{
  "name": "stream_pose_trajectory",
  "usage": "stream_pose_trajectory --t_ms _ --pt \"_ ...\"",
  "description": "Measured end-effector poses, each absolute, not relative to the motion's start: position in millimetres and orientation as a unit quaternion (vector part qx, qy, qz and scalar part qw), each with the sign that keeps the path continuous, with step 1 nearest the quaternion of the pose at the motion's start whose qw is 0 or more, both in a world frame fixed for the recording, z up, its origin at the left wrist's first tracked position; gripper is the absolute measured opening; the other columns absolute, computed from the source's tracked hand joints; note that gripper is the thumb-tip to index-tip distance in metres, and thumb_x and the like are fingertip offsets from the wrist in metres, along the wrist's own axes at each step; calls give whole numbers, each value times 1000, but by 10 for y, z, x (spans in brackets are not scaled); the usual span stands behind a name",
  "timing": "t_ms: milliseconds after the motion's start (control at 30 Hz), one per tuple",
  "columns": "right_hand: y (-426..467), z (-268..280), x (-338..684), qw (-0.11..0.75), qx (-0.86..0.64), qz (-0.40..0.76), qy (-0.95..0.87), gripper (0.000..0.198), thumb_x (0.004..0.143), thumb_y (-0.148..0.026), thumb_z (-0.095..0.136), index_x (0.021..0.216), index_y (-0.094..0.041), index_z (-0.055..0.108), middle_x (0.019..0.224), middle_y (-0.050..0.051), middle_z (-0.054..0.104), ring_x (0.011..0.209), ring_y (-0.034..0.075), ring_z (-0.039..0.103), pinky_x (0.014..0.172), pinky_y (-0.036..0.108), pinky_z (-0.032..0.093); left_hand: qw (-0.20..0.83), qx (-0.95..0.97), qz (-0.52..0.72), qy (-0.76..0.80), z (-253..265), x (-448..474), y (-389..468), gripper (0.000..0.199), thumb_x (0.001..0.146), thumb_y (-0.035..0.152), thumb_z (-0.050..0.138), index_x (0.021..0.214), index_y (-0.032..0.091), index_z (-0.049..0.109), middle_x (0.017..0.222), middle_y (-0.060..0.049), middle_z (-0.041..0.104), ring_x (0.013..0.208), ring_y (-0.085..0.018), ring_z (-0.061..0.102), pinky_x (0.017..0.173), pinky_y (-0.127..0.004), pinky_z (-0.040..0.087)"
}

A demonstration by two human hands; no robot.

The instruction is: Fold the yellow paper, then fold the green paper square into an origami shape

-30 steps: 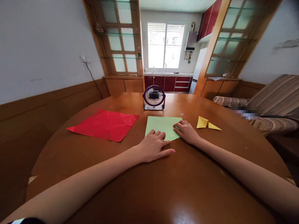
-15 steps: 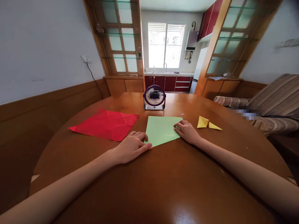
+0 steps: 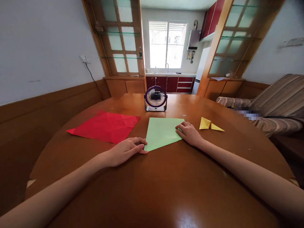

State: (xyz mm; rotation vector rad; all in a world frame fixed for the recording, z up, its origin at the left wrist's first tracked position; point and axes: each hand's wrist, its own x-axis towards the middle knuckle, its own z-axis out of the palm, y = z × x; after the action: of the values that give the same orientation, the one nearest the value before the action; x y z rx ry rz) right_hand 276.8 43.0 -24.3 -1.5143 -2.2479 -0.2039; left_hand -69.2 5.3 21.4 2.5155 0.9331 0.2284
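A light green sheet of paper [image 3: 161, 133] lies on the table in front of me, its nearest corner pointing toward me on the left. My left hand [image 3: 127, 150] rests by that corner, its fingers stretched out and their tips at the paper's left edge. On the sheet's right edge lies my right hand [image 3: 190, 132], fingers apart and slightly bent, touching the paper from above. A red creased sheet of paper [image 3: 105, 126] is spread out to the left, just beyond my left hand. Two folded yellow paper pieces [image 3: 205, 123] sit right of my right hand.
A small purple desk fan [image 3: 155, 97] stands behind the green paper. The brown wooden table [image 3: 156, 190] has a rounded edge. A striped armchair [image 3: 277, 104] is on the right, and a black cord [image 3: 92, 77] hangs from a wall socket on the left.
My left hand has slid left, uncovering the green paper's near corner. The right hand stays on the paper's right edge. The whole view has shifted slightly.
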Motion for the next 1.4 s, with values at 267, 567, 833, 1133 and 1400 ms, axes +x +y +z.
stream_pose_trajectory --t_ms 267,567,833,1133,1400 --pt "443 -256 2772 210 -546 -74 -808 29 97 -35 44 106 -18 65 104 11 60 101 26 54 92 41 42 264 898 77 345 213 -795 52 53 103 48 17 117 37 67 150 6 41 145 -26 24 117 -50 22" --pt "422 -231 2761 205 -542 -78 -811 30 97 -35 43 107 -17 65 104 12 60 100 26 54 92 41 43 279 879 177 343 170 -776 54 56 103 44 19 109 29 73 138 1 56 131 -22 48 109 -41 41" --pt "426 -241 2769 206 -540 -83 -812 29 97 -35 43 106 -18 65 103 11 61 100 26 54 92 41 42 100 956 113 252 72 -543 -21 43 101 44 34 136 28 54 135 -6 54 124 -24 48 107 -38 36" --pt "421 -242 2762 209 -535 -86 -814 30 97 -33 43 106 -16 66 103 12 61 100 26 54 92 40 42 -78 971 57 218 145 -137 64 57 97 59 30 137 26 52 102 -9 58 89 -22 53 86 -36 38" --pt "410 -216 2753 208 -538 -79 -813 28 97 -31 45 106 -15 66 104 12 61 102 26 54 94 40 42 -102 973 57 200 125 173 149 65 94 66 27 139 25 50 103 -10 57 87 -23 51 83 -35 37"
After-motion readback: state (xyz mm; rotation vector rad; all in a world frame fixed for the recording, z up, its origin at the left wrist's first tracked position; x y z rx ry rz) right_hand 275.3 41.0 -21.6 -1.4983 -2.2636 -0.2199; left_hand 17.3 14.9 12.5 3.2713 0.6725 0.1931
